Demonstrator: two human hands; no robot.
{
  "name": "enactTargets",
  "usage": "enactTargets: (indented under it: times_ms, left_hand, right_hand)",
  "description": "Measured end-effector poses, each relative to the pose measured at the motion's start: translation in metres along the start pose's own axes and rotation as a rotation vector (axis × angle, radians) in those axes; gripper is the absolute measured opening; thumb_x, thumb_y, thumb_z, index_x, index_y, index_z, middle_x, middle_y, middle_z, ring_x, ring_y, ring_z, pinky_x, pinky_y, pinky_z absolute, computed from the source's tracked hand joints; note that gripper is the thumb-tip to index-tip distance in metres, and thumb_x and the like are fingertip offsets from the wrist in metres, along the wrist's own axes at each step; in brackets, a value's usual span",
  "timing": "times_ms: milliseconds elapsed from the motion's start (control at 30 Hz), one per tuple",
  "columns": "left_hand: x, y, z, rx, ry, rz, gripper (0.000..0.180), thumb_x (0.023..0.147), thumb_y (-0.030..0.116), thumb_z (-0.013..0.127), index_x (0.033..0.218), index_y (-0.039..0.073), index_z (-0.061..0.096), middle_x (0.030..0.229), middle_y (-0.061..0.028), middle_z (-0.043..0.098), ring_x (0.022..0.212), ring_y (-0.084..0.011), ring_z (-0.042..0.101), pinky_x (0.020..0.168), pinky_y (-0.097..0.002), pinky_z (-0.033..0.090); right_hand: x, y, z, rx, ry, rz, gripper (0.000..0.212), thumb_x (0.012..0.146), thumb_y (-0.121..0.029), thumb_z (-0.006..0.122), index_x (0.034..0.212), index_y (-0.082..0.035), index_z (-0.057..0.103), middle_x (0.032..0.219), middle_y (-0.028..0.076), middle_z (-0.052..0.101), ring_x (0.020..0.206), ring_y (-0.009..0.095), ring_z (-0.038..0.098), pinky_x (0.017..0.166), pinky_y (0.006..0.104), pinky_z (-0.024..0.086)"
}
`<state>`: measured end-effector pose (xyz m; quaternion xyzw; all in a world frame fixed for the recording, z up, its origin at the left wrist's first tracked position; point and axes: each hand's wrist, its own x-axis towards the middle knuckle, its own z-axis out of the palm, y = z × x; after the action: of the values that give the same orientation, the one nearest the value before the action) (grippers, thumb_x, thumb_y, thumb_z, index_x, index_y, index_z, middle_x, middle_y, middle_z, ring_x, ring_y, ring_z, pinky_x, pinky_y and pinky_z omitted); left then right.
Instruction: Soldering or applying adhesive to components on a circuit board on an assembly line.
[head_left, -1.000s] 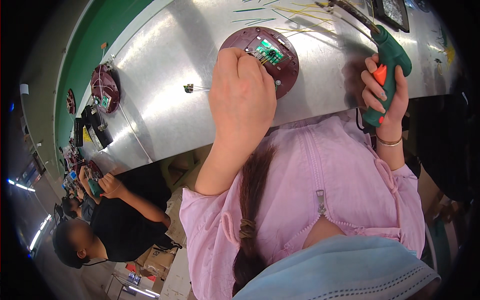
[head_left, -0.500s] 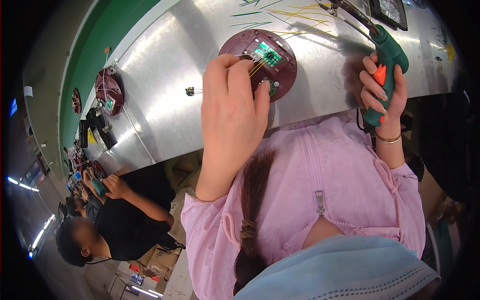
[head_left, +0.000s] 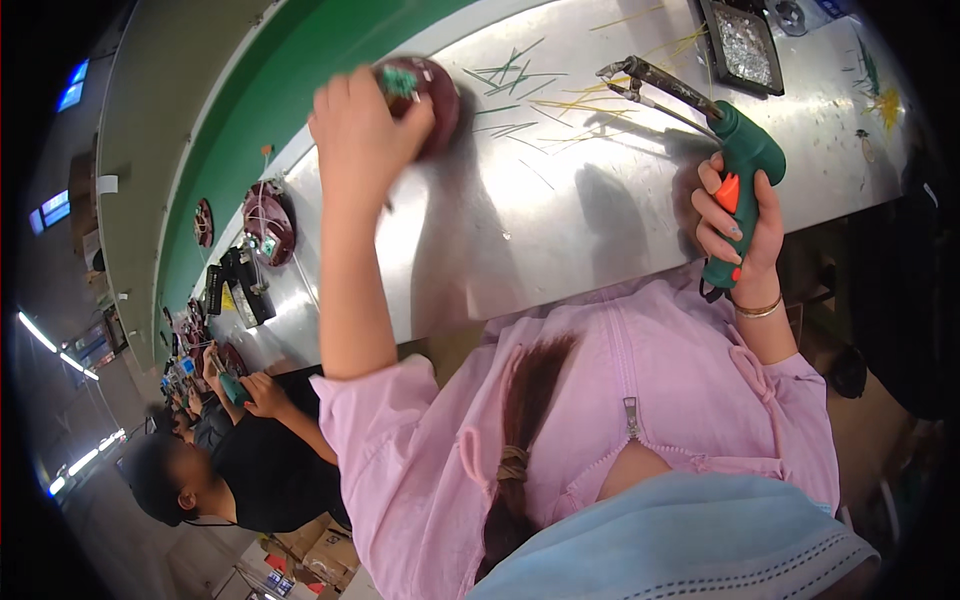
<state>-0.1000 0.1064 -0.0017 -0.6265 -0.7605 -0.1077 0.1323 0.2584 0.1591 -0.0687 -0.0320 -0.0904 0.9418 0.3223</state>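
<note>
My left hand [head_left: 365,135], a little blurred, grips a round maroon housing [head_left: 443,120] at the far left of the metal bench. A green circuit board [head_left: 402,82] shows on its face; part of the housing is behind my fingers. At the right, my right hand [head_left: 742,225] is wrapped round the handle of a green soldering gun [head_left: 748,145] with an orange trigger. Its metal tip points up and left, above loose yellow wires [head_left: 580,104], apart from the housing.
Loose green wires [head_left: 513,76] lie at the back of the metal bench [head_left: 540,235]. A black tray [head_left: 776,70] of shiny bits stands back right. Leftward are another maroon housing [head_left: 272,228] and black parts [head_left: 238,285]. A co-worker [head_left: 270,460] holds a green tool.
My left hand has moved the maroon housing away and to the left, off its spot in front of me. The soldering gun has shifted slightly left and nearer in view.
</note>
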Motion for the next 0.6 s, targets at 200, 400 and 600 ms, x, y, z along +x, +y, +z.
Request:
enactTargets:
  times_ms: [200, 400, 600]
  left_hand:
    - [0.087, -0.026, 0.021, 0.239, 0.157, -0.008, 0.056, 0.070, 0.028, 0.068, 0.118, 0.004, 0.050, 0.120, -0.0129, 0.052, 0.119, -0.0293, 0.042, 0.098, -0.0462, 0.031]
    - [0.044, -0.023, 0.036, -0.023, 0.227, -0.094, 0.060, 0.072, 0.030, 0.070, 0.122, 0.005, 0.046, 0.126, -0.0178, 0.046, 0.122, -0.0360, 0.038, 0.101, -0.0466, 0.031]
    - [-0.083, -0.161, -0.032, 0.385, 0.122, -0.607, 0.056, 0.074, 0.045, 0.066, 0.102, -0.002, 0.057, 0.089, -0.0282, 0.059, 0.088, -0.0432, 0.057, 0.079, -0.0508, 0.045]
  right_hand:
    - [0.003, 0.005, -0.001, 0.006, -0.041, 0.041, 0.044, 0.095, -0.032, 0.045, 0.120, 0.003, 0.039, 0.097, 0.010, 0.043, 0.062, 0.012, 0.041, 0.037, 0.0223, 0.037]
    - [-0.006, -0.003, -0.003, -0.007, -0.018, -0.008, 0.042, 0.095, -0.027, 0.046, 0.119, 0.006, 0.037, 0.097, 0.009, 0.039, 0.062, 0.011, 0.039, 0.037, 0.0214, 0.036]
    - [-0.001, -0.004, -0.005, -0.033, -0.024, 0.021, 0.041, 0.095, -0.026, 0.045, 0.119, 0.007, 0.037, 0.096, 0.009, 0.038, 0.061, 0.009, 0.037, 0.036, 0.0195, 0.034]
